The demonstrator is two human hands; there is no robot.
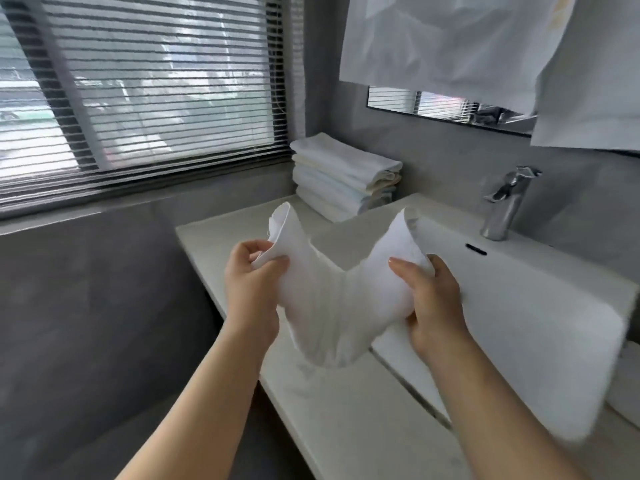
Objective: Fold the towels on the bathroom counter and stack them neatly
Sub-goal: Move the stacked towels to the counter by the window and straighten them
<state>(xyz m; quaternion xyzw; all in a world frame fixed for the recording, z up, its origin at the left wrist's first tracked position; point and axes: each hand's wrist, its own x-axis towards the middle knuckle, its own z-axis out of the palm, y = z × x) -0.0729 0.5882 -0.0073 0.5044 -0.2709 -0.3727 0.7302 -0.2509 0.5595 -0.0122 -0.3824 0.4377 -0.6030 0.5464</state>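
Gripping white towel (332, 306), seemingly airborne

This is a bathroom; a white sink (519, 306) with a shiny tap (504, 206); a mirror (446, 105) above; folded towels (343, 176) by the window (138, 81).

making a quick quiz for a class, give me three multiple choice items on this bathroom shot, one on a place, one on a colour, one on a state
1. Where is the stack of folded towels?
A. in the basin
B. in the counter's back corner by the window
C. on the floor

2. What colour is the towel being held?
A. white
B. dark blue
C. red

3. How is the held towel?
A. flat on the counter
B. on top of the stack
C. in the air, sagging between both hands

Answers: 1 B, the stack stands by the blinds. 2 A, the cloth is plain white. 3 C, the left hand and right hand each grip an end above the counter.
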